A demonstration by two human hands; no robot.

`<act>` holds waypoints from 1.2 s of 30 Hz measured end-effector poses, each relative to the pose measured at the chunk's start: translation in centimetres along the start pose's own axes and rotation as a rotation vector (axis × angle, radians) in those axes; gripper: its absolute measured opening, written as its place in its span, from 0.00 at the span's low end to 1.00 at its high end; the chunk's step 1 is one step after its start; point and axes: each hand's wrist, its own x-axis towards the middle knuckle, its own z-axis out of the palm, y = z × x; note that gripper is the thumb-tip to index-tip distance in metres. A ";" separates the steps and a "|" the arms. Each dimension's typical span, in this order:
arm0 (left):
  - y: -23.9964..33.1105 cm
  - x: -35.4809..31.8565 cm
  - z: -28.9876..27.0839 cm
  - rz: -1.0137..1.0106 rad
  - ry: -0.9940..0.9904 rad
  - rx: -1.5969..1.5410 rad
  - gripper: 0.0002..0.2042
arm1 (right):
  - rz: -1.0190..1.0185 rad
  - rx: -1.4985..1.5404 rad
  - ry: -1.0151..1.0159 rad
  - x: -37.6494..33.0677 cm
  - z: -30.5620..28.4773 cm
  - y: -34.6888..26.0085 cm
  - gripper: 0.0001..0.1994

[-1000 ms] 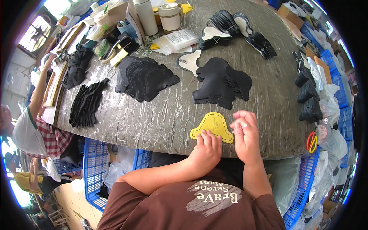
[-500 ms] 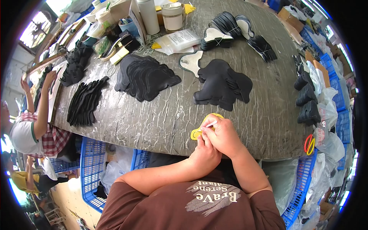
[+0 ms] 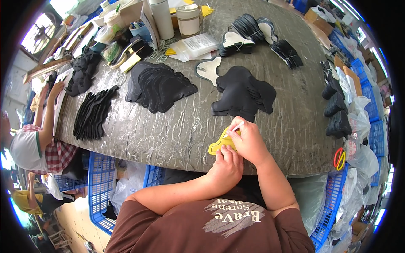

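Near the table's front edge lies a yellow template (image 3: pixel 215 148) with a narrow curved slot in it. My left hand (image 3: pixel 228 168) presses its bent fingers on the template's near edge and holds it. In my right hand (image 3: pixel 249 142) is a slim white pen (image 3: pixel 238 126), pinched between thumb and fingers, its lower end at the template. My right hand covers the template's right part, and whatever lies under the template is hidden. Just beyond my hands is a fanned pile of black cut pieces (image 3: pixel 238 90), with a pale cut piece (image 3: pixel 208 69) at its left.
More black pieces (image 3: pixel 158 86) and a row of black strips (image 3: pixel 95 111) lie to the left. Tied bundles (image 3: pixel 244 31) sit farther back. Scissors (image 3: pixel 339 159) with red and yellow handles are at the right edge. Blue crates (image 3: pixel 101 185) stand below the table. A co-worker (image 3: pixel 31 143) works at left.
My right hand has shifted slightly away from me along the template, and the pen's angle has changed. More of the template's middle shows. My left hand stays nearly in place.
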 end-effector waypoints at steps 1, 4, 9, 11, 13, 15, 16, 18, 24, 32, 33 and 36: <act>0.1 0.0 0.1 0.002 0.002 0.000 0.22 | -0.003 -0.008 0.003 0.1 0.0 0.2 0.04; 0.2 0.0 0.2 -0.006 -0.021 0.043 0.24 | -0.007 -0.013 0.027 0.4 -0.1 0.3 0.05; 0.1 -0.1 0.1 0.017 -0.049 0.026 0.28 | -0.032 -0.012 0.114 0.8 -0.2 1.0 0.06; 0.1 -0.1 0.1 0.020 -0.069 0.026 0.30 | -0.020 0.003 0.144 0.8 -0.2 1.2 0.07; 0.2 -0.1 0.1 0.024 -0.088 0.025 0.32 | -0.041 -0.003 0.169 0.9 -0.2 1.7 0.07; 0.3 -0.2 0.2 0.010 -0.111 0.031 0.35 | -0.061 -0.011 0.194 0.9 -0.4 1.7 0.07; 0.3 -0.2 0.2 0.013 -0.110 0.031 0.35 | -0.049 -0.012 0.188 0.9 -0.4 1.6 0.07; 0.3 -0.2 0.2 0.010 -0.112 0.031 0.35 | -0.037 -0.014 0.184 0.9 -0.4 1.6 0.07; 0.2 -0.2 0.0 0.017 -0.127 0.027 0.35 | 0.053 0.006 0.242 0.5 -0.8 2.1 0.06; 0.1 -0.2 -0.3 0.024 -0.133 0.046 0.35 | 0.074 -0.029 0.270 0.0 -1.1 2.2 0.06; 0.1 -0.2 -0.4 0.021 -0.133 0.048 0.35 | 0.074 -0.029 0.272 0.0 -1.0 2.2 0.06; 0.2 -0.2 -0.1 0.015 -0.133 0.041 0.35 | 0.011 -0.082 0.267 0.0 -0.9 2.6 0.05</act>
